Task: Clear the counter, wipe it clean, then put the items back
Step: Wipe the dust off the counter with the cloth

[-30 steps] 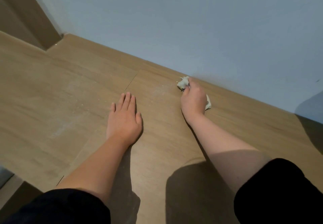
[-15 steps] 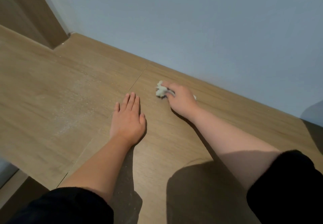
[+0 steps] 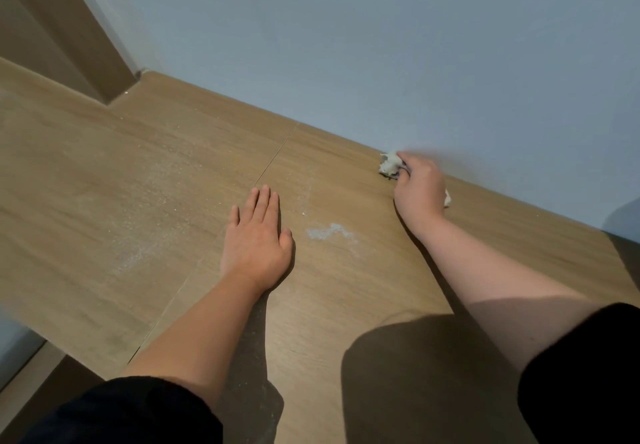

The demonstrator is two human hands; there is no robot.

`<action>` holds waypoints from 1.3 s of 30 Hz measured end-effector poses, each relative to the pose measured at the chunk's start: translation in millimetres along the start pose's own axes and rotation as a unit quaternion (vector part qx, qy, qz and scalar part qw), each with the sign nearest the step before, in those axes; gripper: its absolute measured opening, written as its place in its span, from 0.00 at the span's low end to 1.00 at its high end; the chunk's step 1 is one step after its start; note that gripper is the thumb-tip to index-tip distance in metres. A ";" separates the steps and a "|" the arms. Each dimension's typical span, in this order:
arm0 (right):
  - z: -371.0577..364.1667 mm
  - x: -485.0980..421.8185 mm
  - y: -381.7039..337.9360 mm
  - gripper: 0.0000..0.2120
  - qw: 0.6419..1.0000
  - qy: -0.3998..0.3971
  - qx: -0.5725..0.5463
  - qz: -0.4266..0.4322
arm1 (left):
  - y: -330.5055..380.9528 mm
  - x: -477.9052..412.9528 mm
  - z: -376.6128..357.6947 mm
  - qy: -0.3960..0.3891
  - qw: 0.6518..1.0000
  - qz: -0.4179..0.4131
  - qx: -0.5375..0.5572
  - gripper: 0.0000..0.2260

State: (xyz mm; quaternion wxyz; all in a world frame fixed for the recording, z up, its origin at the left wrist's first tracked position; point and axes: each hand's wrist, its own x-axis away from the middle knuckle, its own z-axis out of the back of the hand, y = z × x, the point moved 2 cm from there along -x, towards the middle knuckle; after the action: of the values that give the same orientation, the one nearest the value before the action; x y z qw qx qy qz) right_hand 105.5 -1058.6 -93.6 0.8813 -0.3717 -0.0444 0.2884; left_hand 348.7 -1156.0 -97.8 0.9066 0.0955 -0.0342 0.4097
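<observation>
Head view, wood-grain tabletop [image 3: 104,208] against a pale blue wall [image 3: 346,45]: left hand [image 3: 256,241], centre of frame, lies palm down and flat on the tabletop, fingers straight and close together, thumb out to the side, holding nothing. Right hand [image 3: 420,190], right of centre and just beside the wall line, slightly blurred, fingers curled round a crumpled white tissue [image 3: 388,165] held against the tabletop, one wad showing past the fingertips and a scrap at the heel of the hand. Pale powdery smear [image 3: 329,232] between the two hands; fainter dust [image 3: 149,235] to the left of the left hand; black sleeves [image 3: 121,409] at the lower edge.
</observation>
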 end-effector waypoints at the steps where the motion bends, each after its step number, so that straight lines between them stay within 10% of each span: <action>1: -6.9 -1.4 -4.3 0.17 1.000 -0.005 -0.001 0.014 | -0.3 -0.3 -0.3 0.000 1.000 0.001 -0.002 0.28; 18: -33.5 88.2 -54.3 0.20 0.892 -0.386 -0.029 0.233 | -3.4 1.5 2.9 0.014 0.998 -0.007 0.066 0.32; 22: -10.0 51.3 -44.2 0.18 0.952 -0.246 -0.175 0.044 | -3.9 0.4 0.9 0.008 0.999 -0.010 0.045 0.26; 25: 13.4 20.2 -12.1 0.18 0.987 -0.141 -0.067 0.021 | -3.6 -0.2 0.1 0.012 0.999 -0.008 0.044 0.26; 28: 2.4 45.7 -1.5 0.20 0.981 -0.151 0.090 0.077 | -4.2 -0.8 -0.2 0.021 0.998 -0.009 0.051 0.25; 35: -18.2 148.9 -59.0 0.23 0.957 -0.225 0.046 0.177 | -2.5 0.3 1.7 0.037 0.995 -0.005 0.092 0.24; 39: -1.6 134.3 -49.2 0.21 0.966 -0.238 -0.083 0.048 | -2.8 1.6 2.8 0.036 0.995 -0.004 0.091 0.24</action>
State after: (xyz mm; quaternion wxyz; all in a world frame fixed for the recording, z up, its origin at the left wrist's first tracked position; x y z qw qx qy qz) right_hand 240.8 -1014.3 -79.5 0.7966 -0.3654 -0.2591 0.4060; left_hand 351.9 -1157.2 -95.2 0.8965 0.1627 0.0367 0.4105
